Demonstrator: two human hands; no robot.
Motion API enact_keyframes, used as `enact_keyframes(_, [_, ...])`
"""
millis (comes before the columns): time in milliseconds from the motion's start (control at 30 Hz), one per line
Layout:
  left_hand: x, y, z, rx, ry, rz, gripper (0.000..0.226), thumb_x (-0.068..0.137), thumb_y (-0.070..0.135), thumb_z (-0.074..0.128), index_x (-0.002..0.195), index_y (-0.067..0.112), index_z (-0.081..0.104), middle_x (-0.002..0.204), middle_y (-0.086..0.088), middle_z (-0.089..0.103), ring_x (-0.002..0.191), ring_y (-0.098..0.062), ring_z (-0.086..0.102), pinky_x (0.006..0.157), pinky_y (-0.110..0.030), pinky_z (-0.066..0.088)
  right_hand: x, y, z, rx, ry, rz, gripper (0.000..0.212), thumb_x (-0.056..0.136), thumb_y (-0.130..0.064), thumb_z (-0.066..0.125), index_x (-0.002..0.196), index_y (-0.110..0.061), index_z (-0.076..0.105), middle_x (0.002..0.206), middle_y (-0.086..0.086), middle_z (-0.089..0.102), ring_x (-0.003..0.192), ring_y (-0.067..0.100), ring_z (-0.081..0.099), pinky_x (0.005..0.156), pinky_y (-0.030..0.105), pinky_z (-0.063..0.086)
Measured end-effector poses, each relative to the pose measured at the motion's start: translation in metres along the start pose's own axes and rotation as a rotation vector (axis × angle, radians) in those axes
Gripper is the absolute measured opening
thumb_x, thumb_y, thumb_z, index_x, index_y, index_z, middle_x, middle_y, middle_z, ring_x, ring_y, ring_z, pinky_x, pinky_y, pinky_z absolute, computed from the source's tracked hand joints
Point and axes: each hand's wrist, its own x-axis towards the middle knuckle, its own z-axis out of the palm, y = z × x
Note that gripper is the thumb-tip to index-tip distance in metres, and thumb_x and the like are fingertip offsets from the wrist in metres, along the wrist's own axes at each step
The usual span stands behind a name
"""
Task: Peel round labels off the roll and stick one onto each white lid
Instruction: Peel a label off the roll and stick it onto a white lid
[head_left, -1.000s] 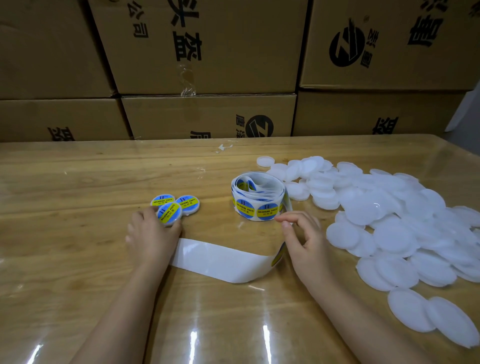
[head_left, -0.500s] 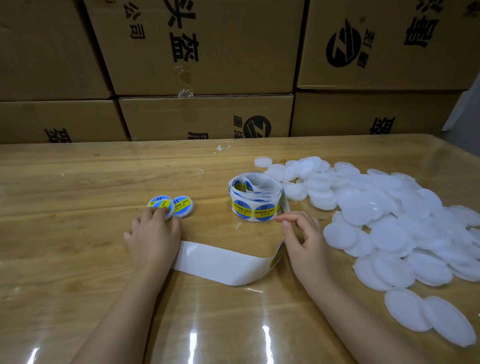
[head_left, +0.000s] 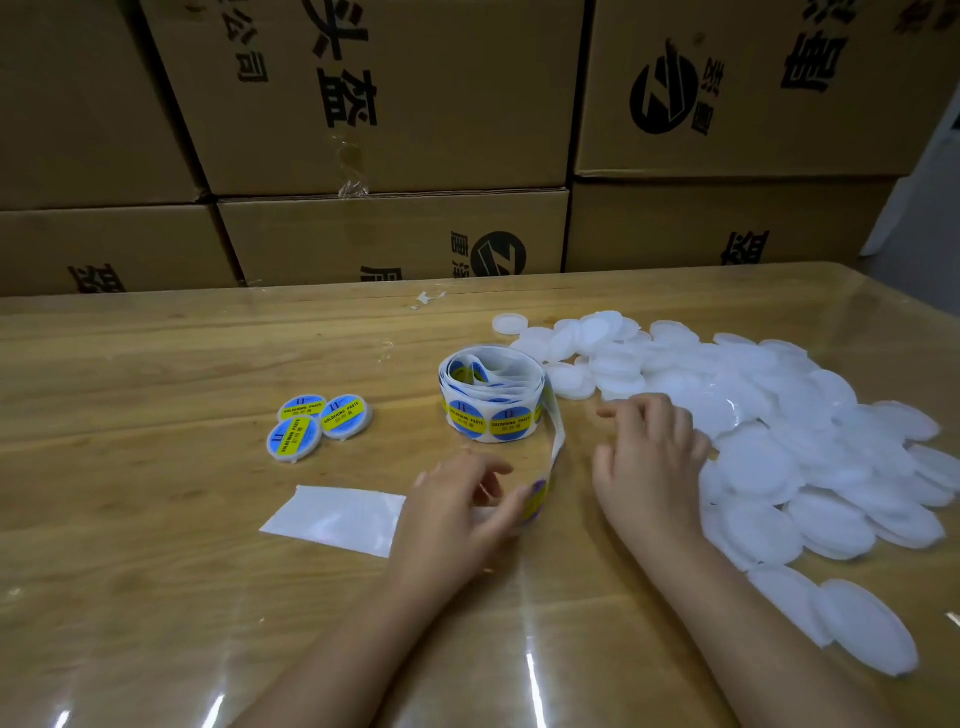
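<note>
The label roll (head_left: 492, 397) stands mid-table, blue and yellow round labels showing on its side. Its backing strip (head_left: 337, 518) runs down from the roll and lies flat and bare to the left. My left hand (head_left: 457, 512) pinches the strip at a curled label (head_left: 538, 498) below the roll. My right hand (head_left: 649, 457) hovers with relaxed, spread fingers at the left edge of the pile of white lids (head_left: 779, 447), holding nothing. Three labelled lids (head_left: 318, 423) lie together on the left.
The wooden table (head_left: 156, 374) has a glossy clear cover. Stacked cardboard boxes (head_left: 395, 234) form a wall along its far edge. Plain lids spread across the right side to the near right edge. A small scrap (head_left: 428, 299) lies near the back.
My left hand left the labelled lids and moved right to the strip by the label. My right hand let go of the strip and moved right to the lid pile.
</note>
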Motion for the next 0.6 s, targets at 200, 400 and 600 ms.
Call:
enact_keyframes(200, [0.011,-0.021,0.002,-0.232,0.062,-0.293,0.021,0.089,0.027,0.061,0.074,0.041,0.059,0.066,0.015,0.060,0.062,0.003,0.051,0.056,-0.010,0.037,-0.006,0.011,0.005,-0.462,-0.332,0.023,0.042,0.082,-0.024,0.053,0.123,-0.018,0.051,0.138,0.012,0.037,0.117,0.034,0.044,0.095,0.048,0.030])
enact_keyframes(400, [0.014,-0.026,0.004,-0.376,0.075,-0.373,0.017,0.089,0.019,0.062,0.083,0.034,0.063,0.065,0.011,0.058,0.057,0.003,0.049,0.056,-0.013,0.037,-0.003,0.008,0.006,-0.376,-0.305,-0.006,0.040,0.085,-0.009,0.050,0.124,-0.016,0.052,0.146,0.013,0.029,0.111,0.034,0.047,0.084,0.039,0.037])
enact_keyframes(600, [0.013,-0.019,0.000,-0.456,0.049,-0.279,0.026,0.090,0.006,0.059,0.084,0.031,0.064,0.091,0.009,0.059,0.063,0.002,0.049,0.065,-0.009,0.039,-0.006,-0.006,0.005,0.450,0.069,-0.130,0.042,0.075,-0.008,0.071,0.116,-0.002,0.061,0.129,0.021,0.045,0.114,0.027,0.052,0.086,0.041,0.050])
